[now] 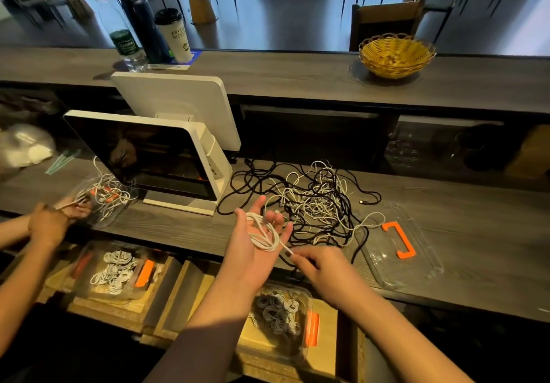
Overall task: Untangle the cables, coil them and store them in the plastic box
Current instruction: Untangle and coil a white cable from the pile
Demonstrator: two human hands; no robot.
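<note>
Left hand (pixel 256 242): palm up over the near edge of the tabletop (pixel 476 233), fingers straight and spread, a white cable (pixel 263 235) looped in several turns across the palm.
Right hand (pixel 320 266): just beside the left, fingers curled and pinching the free end of that white cable at the plug.
Cable tangle (pixel 315 204): black and white cords knotted in a heap on the tabletop, just beyond both hands; black strands trail left toward the monitor (pixel 148 156).
Lid (pixel 398 242): clear plastic with an orange handle, flat on the tabletop right of the heap, a white strand lying over its edge.
Plastic box (pixel 282 320): clear, orange latch, on a lower wooden shelf below the hands, coiled white cables already inside.
Second box (pixel 116 269): further left on the shelf, also holding white coils.
Another person's hands (pixel 56 218): far left, working at a small bundle of white cords; their grip is too blurred to tell.
Basket (pixel 395 55): yellow wicker, on the raised counter behind.
</note>
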